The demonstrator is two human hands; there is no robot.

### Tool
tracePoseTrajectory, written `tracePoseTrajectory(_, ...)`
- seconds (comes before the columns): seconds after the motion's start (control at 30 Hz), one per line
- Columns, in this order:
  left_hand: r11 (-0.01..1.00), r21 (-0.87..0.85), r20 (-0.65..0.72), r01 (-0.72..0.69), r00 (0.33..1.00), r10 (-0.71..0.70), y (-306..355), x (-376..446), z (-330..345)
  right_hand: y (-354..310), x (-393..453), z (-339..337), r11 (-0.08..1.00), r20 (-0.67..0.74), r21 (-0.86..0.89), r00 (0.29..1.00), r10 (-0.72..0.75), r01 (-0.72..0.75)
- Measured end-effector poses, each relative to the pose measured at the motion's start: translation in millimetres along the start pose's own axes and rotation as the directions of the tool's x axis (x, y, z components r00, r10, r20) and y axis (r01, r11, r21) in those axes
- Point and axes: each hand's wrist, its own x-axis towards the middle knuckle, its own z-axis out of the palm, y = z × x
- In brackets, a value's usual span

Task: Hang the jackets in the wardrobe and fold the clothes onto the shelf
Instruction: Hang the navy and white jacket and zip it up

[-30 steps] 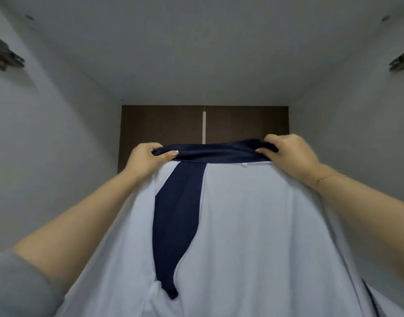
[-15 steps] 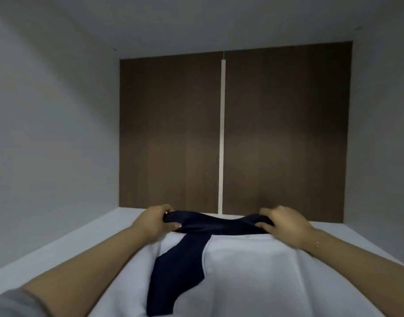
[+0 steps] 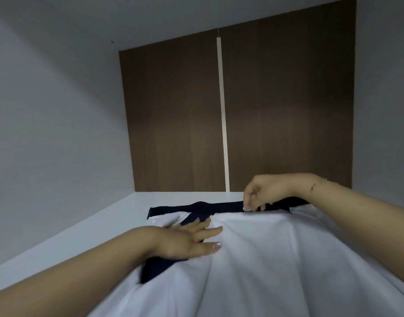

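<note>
A white garment (image 3: 265, 259) with a navy collar band (image 3: 219, 205) and a navy side panel lies on the white shelf (image 3: 82, 234) inside the wardrobe. My left hand (image 3: 187, 242) lies flat on the garment's left part, fingers straight, over the navy panel. My right hand (image 3: 262, 193) hovers at the collar band's right end, its fingertips curled down and pinching the navy edge. The garment's near part runs out of the bottom of the view.
The compartment has grey side walls (image 3: 47, 133), a brown back panel (image 3: 288, 110) with a pale vertical strip (image 3: 222, 110), and a grey ceiling above. Bare shelf shows left of and behind the garment.
The garment has come down onto the shelf. My left hand let go of the collar and moved nearer, flat onto the fabric. My right hand stays at the collar's right end.
</note>
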Motion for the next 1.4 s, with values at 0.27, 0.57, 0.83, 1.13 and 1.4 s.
tracePoseTrajectory(0.27,0.942,-0.262,-0.354,-0.212,0.929,0.110,-13.7,-73.9,-4.7,-91.8,-74.0,33.5,0.973,0.238,-0.150,0.948,0.209,-0.177)
tracePoseTrajectory(0.57,0.850,-0.406,-0.585,-0.337,0.810,0.042,-58.2,-204.7,36.8,-187.5,-134.8,87.5,0.953,-0.125,-0.245,0.981,0.149,-0.176)
tracePoseTrajectory(0.83,0.567,-0.719,-0.678,-0.402,0.585,-0.445,-105.3,-289.0,159.1,-306.8,-183.1,184.2,0.982,-0.486,-0.002,0.858,-0.168,0.191)
tracePoseTrajectory(1.13,0.274,-0.931,-0.362,-0.241,0.711,-0.602,-136.4,-292.5,296.9,-354.1,-145.3,337.5,0.942,-0.396,0.214,0.904,-0.158,0.259)
tracePoseTrajectory(1.4,0.187,-0.979,-0.175,-0.080,0.800,-0.574,-149.3,-241.2,342.9,-364.5,-76.7,419.7,0.575,-0.098,0.818,0.976,0.193,-0.032)
